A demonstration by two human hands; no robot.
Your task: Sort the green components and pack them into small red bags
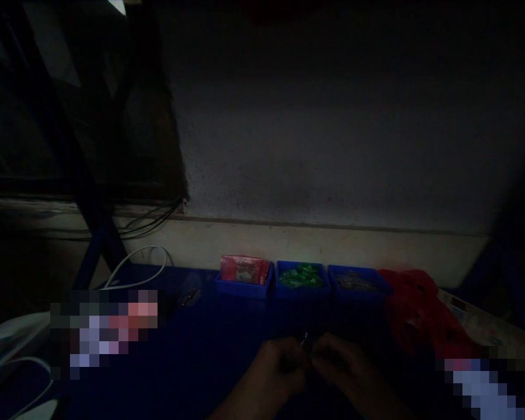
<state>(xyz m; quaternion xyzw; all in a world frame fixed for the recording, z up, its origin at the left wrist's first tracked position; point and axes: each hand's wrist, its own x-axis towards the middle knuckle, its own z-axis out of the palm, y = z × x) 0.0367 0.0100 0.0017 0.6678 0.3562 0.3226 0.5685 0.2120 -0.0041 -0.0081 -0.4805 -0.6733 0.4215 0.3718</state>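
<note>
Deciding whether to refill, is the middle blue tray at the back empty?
No, not empty: shiny green pieces lie heaped in the middle blue tray. How deep they go, I can't tell.

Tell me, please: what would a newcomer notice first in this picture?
Probably the green pieces in the middle blue tray of three at the back of the table, and the red packets in the left tray. Next, the crumpled red material on the right; then the left hand and right hand, low and close together, a shiny piece between them.
</note>
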